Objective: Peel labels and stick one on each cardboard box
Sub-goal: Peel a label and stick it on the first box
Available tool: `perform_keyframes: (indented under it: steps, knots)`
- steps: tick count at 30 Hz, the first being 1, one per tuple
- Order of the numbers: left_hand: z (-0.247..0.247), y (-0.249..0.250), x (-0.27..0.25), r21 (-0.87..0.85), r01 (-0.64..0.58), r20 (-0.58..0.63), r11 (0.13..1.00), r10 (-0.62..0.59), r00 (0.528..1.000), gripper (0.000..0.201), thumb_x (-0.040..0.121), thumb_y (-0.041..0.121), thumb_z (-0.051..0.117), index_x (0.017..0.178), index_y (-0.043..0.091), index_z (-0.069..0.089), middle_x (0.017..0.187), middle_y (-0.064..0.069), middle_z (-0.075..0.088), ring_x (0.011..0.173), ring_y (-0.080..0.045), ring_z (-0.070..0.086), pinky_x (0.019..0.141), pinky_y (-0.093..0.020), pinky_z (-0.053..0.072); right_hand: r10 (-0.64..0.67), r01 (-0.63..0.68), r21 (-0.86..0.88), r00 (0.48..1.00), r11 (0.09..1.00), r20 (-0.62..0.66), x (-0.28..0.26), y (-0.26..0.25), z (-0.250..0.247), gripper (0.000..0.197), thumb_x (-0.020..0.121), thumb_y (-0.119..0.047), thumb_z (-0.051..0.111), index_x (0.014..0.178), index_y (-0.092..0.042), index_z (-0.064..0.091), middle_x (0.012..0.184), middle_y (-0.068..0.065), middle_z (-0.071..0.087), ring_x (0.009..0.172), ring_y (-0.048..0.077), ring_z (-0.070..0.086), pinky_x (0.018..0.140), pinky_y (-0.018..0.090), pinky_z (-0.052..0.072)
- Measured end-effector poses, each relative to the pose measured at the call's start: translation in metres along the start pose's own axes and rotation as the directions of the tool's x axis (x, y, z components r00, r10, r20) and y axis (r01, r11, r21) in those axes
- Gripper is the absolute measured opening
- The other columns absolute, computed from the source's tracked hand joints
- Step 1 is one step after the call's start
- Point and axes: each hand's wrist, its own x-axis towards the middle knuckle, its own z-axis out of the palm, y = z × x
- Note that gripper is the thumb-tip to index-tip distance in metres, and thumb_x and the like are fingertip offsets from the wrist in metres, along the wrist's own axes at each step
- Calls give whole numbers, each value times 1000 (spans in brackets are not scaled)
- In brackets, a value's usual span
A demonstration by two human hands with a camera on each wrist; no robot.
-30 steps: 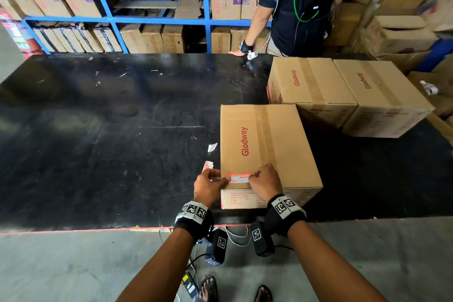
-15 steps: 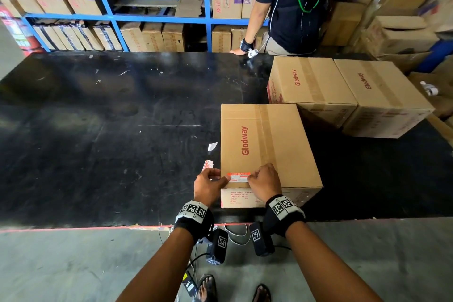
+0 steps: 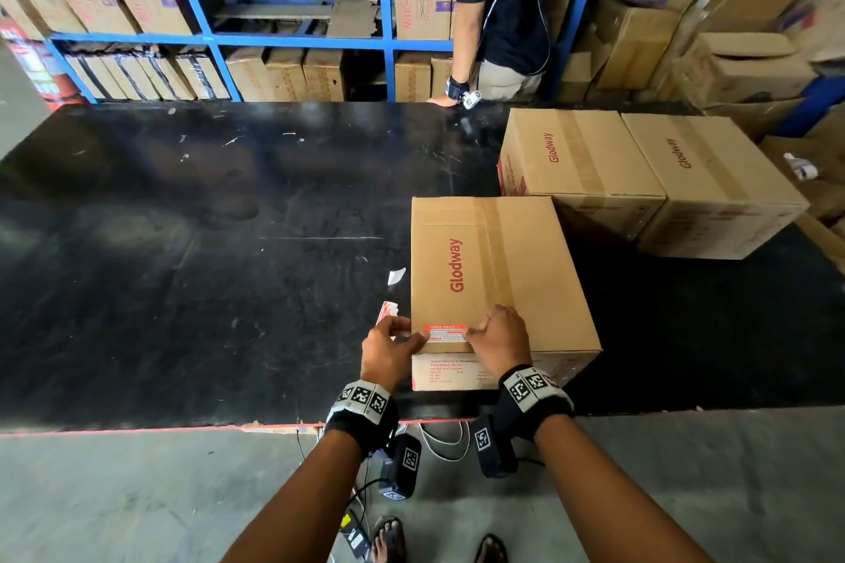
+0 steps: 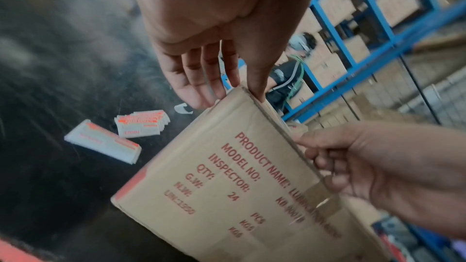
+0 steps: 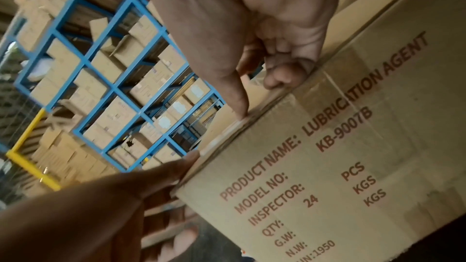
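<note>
A sealed Glodway cardboard box (image 3: pixel 494 274) stands at the table's near edge. A red and white label (image 3: pixel 446 333) lies flat on its top by the near edge. My left hand (image 3: pixel 388 347) has its thumb on the label's left end, and its fingers (image 4: pixel 201 79) hang straight down the box's (image 4: pixel 227 176) left corner. My right hand (image 3: pixel 498 334) has curled fingers, and its thumb (image 5: pixel 237 97) presses the label's (image 5: pixel 234 127) right end. Two more Glodway boxes (image 3: pixel 576 155) (image 3: pixel 704 178) stand side by side behind.
Two stacks of labels (image 4: pixel 141 125) (image 4: pixel 103 142) and a white scrap of backing (image 3: pixel 396 275) lie on the black table (image 3: pixel 205 265) left of the box. Another person (image 3: pixel 498 5) stands at the far edge with a hand on the table. Blue shelving (image 3: pixel 292 41) holds cartons.
Both hands stay on the label at the box's near edge. The person at the far side has shifted a little to the right.
</note>
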Motion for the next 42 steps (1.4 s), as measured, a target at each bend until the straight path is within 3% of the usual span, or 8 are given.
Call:
perform_keyframes:
  steps: [6,10,13,21,28,32,38,42]
  knots:
    - [4,6,-9,551,-326,71,768,346,936,41,92,37,63,128,18,58,133,-4,56,119,-27,53,99,-42,47,-14,10,126,999,992,29,7,14,-13,28,87,-9,74,72,-19,52,84,2,66,83,24,63,73,26,44]
    - [17,2,-19,605,-618,277,501,596,754,38,92,23,54,128,12,62,137,-10,59,129,-34,53,104,-45,47,-18,3,179,997,984,82,11,24,-18,11,90,-11,70,88,-15,60,90,1,68,86,21,63,76,25,43]
    - [30,-5,-30,607,-717,469,342,574,671,52,99,42,41,142,15,51,151,-3,49,144,-30,38,116,-48,33,-25,8,225,997,974,72,11,26,-18,6,92,-11,66,96,-13,62,93,3,69,88,23,64,76,27,43]
    - [22,-13,-42,732,-636,523,245,395,755,72,99,65,22,159,28,10,165,13,5,153,-8,5,121,-51,-4,-1,-40,290,990,956,140,8,22,-21,8,96,-22,54,95,-15,54,91,8,67,71,33,66,67,39,59]
    - [12,-11,-45,790,-546,463,278,314,829,82,94,72,14,159,22,9,165,8,2,153,-10,8,122,-52,7,11,-68,328,985,942,171,4,22,-24,8,98,-23,52,97,-15,51,89,9,65,61,24,60,50,29,49]
    - [25,12,-49,818,-495,437,293,243,866,92,90,76,19,159,17,4,167,2,1,154,-15,5,122,-44,12,-16,-46,322,982,946,187,4,27,-23,8,100,-23,53,98,-14,52,94,12,69,71,26,64,69,40,55]
    - [49,15,-45,793,-585,531,168,279,800,91,91,73,31,158,24,-7,167,3,-10,154,-25,-8,123,-55,0,-27,-68,425,977,902,213,5,33,-22,9,101,-23,48,94,-18,52,85,14,65,66,25,58,66,48,54]
    - [37,1,-35,707,-687,621,170,317,717,89,92,65,42,158,29,-5,166,3,-12,154,-25,-6,123,-53,14,-23,-95,495,974,864,227,3,31,-28,15,102,-14,43,89,-19,50,73,3,56,49,19,53,46,29,45]
